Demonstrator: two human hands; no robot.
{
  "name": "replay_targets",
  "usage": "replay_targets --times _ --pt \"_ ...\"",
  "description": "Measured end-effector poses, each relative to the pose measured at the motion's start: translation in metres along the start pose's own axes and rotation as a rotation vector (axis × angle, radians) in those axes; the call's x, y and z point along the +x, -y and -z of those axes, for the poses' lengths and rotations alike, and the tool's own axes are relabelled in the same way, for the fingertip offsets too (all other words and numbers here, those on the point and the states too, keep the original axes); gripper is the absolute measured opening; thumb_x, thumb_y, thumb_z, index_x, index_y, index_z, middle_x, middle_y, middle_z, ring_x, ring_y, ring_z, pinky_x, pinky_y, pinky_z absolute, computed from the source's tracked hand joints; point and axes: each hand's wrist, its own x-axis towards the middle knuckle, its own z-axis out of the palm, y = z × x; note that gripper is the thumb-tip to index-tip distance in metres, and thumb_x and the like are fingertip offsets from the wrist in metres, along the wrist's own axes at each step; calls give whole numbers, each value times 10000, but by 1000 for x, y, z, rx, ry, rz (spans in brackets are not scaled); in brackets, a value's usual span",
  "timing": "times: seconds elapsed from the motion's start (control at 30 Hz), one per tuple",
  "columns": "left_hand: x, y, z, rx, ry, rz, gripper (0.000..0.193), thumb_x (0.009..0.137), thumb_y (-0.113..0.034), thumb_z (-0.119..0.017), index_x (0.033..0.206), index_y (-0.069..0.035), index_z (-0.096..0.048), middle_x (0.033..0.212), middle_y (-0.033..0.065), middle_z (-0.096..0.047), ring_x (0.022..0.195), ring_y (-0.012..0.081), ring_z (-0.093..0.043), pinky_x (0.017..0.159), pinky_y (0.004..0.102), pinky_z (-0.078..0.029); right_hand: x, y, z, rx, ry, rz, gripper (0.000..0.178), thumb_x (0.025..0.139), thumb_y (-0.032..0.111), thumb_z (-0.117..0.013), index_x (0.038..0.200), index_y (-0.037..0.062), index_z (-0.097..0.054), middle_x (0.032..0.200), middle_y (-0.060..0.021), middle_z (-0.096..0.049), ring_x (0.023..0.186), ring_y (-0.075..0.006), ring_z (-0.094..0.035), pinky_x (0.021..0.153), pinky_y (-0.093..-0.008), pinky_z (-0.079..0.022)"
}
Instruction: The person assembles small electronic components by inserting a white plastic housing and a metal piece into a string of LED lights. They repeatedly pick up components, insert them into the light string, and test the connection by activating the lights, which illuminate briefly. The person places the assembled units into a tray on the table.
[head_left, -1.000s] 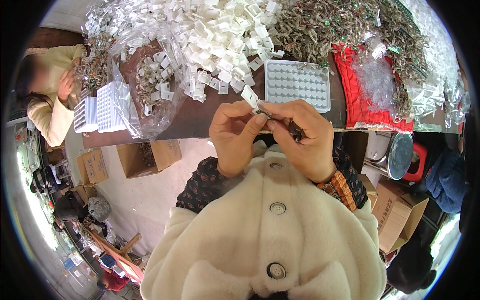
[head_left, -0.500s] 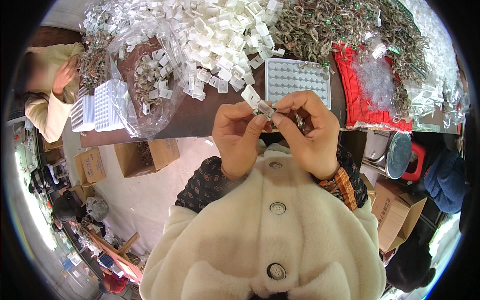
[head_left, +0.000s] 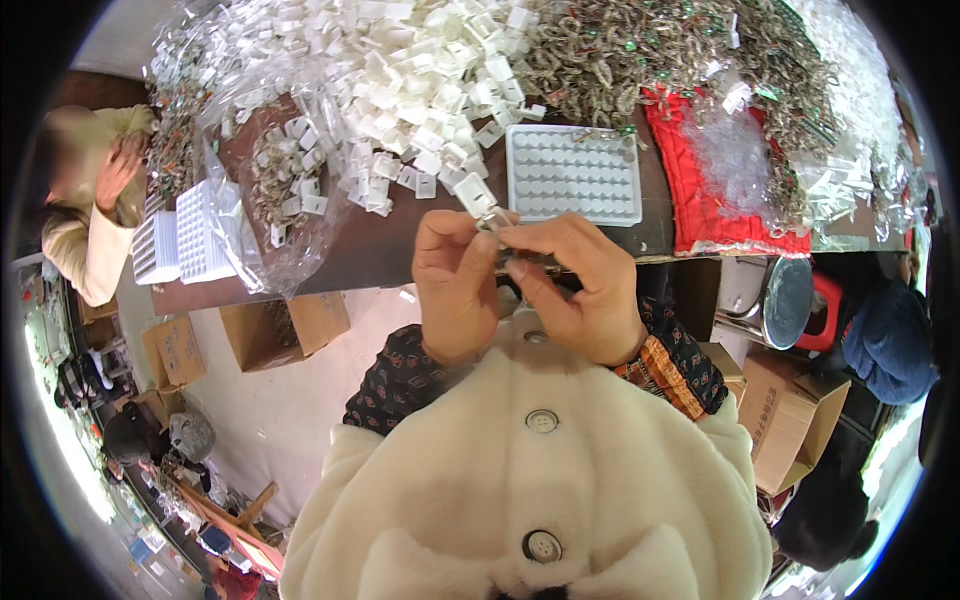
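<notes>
Above the near table edge, my left hand [head_left: 455,295] pinches a small white plastic housing [head_left: 474,193] between thumb and forefinger. At the housing's lower end sits a small clear piece [head_left: 495,217], partly covered by my fingertips. My right hand [head_left: 585,290] is bent in close beside it, its forefinger tip against the clear piece's near end. The right thumb lies a little lower, and what is between those fingers is hidden. Just beyond my right hand lies a white tray [head_left: 574,219] with rows of round hollows. A heap of white housings [head_left: 420,90] lies beyond my left hand.
Coiled wired parts [head_left: 620,60] are heaped at the far right, next to a red cloth [head_left: 690,215] bearing clear pieces. On the left are a clear plastic bag [head_left: 320,235] and stacked white trays [head_left: 208,230]. Another person's hand [head_left: 118,172] is at far left. Cardboard boxes [head_left: 325,325] stand below.
Both hands have shifted slightly left with the housing. My right thumb has dropped away from the clear piece, and the forefinger now reaches across toward the left fingertips.
</notes>
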Motion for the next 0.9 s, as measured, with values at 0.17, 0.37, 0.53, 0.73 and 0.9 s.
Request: replay_targets --times 0.17,0.37,0.53,0.73,0.9 --pt "4 -8 1 -114 2 93 123 962 -6 -565 1067 -47 -518 1076 175 -648 941 242 -671 883 387 -540 3 -16 40 -349 -241 27 237 825 -16 -716 1055 40 -713 965 -150 -672 891 -278 -665 765 -369 -540" --pt "7 4 8 -205 68 218 155 962 -20 -587 1106 -55 -541 1084 184 -680 847 216 -698 791 364 -589 24 -57 69 -633 -393 26 148 842 32 -708 988 51 -705 898 -121 -657 824 -310 -657 706 -385 -530" --pt "6 6 10 -156 108 192 153 982 -45 -589 1129 -58 -550 1104 168 -693 877 196 -693 817 379 -573 31 -65 66 -801 -370 62 136 853 90 -704 988 72 -694 886 -109 -649 796 -332 -640 691 -405 -520" --pt "8 7 8 -147 102 218 161 987 -62 -592 1143 -63 -553 1109 173 -694 888 202 -688 821 378 -564 36 -65 75 -671 -378 -31 138 855 69 -684 992 65 -688 911 -121 -646 844 -341 -637 711 -425 -518" --pt "9 6 6 -155 121 243 159 987 -70 -593 1142 -66 -556 1131 184 -688 915 217 -680 837 372 -558 48 -72 77 -737 -315 65 148 860 58 -668 1007 60 -686 913 -136 -641 857 -356 -631 718 -432 -515"
